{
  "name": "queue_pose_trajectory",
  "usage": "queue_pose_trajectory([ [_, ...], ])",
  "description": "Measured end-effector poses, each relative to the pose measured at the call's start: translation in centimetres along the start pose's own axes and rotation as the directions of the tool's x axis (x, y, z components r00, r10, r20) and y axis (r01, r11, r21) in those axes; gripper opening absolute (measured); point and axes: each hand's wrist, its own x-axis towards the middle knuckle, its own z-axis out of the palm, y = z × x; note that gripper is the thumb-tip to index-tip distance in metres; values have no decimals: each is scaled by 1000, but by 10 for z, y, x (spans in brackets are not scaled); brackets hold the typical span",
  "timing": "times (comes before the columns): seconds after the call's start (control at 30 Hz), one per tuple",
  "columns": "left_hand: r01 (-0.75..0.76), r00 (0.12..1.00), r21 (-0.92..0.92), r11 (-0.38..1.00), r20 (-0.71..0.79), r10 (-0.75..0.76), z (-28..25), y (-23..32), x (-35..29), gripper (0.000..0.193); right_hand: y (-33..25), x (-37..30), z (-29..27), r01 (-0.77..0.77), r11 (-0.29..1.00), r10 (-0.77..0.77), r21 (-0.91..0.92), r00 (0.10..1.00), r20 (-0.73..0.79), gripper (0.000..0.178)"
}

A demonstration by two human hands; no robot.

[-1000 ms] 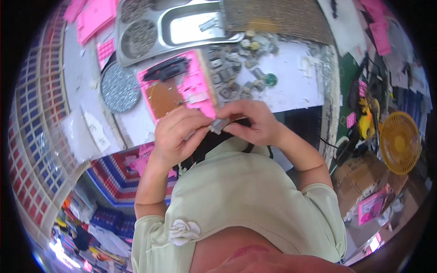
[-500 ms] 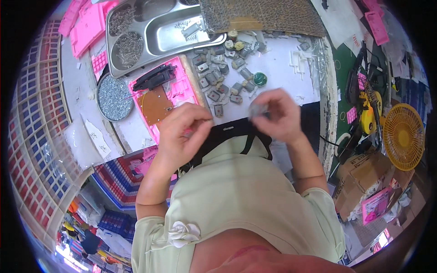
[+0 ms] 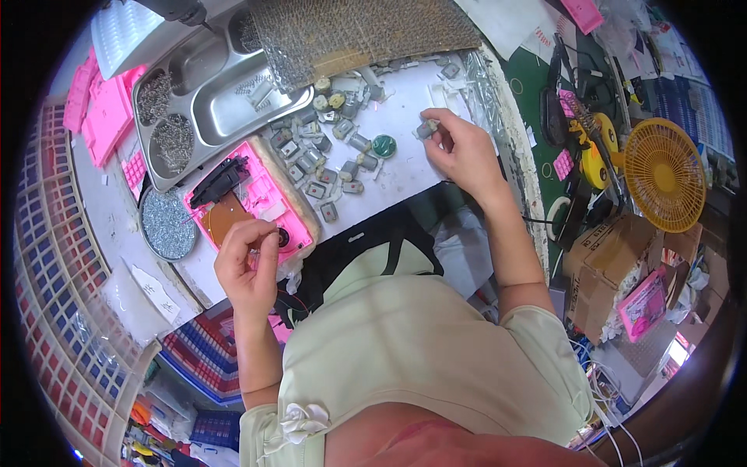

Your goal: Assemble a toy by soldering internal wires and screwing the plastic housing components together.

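Note:
Between the thumb and fingers of my right hand (image 3: 465,156) is a small grey motor (image 3: 426,129), held above the white work surface. My left hand (image 3: 247,268) is closed in a pinch over the near corner of a pink plastic casing (image 3: 264,189). What its fingertips hold, if anything, is hidden. A round black part (image 3: 282,237) sits in the casing just beside those fingertips. Also in the casing lie a black plastic mechanism (image 3: 220,180) and a brown circuit board (image 3: 226,215). Several loose grey motors (image 3: 315,190) are heaped between my hands, near a round green piece (image 3: 384,145).
A steel compartment tray (image 3: 226,117) with springs stands behind the casing. Left of it is a round dish of small metal parts (image 3: 168,226). A textured brown sheet (image 3: 366,35) covers the back. At the right are a yellow basket (image 3: 665,175) and a cardboard box (image 3: 611,253).
My view has shifted. The right hand has moved away to the right with the motor. My left hand has come down onto the near corner of the pink casing, where the round black part now shows.

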Motion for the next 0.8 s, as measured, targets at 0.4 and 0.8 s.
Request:
queue_pose_trajectory([
  [0.4,12,997,-7,1000,-79,-12,-17,-17,-11,9,-21,-1,-17,3,999,-3,-55,1000,1,29],
  [0.8,24,993,-50,998,-115,-30,-16,-23,-10,8,-31,1,-14,101,995,-101,-9,995,12,25],
])
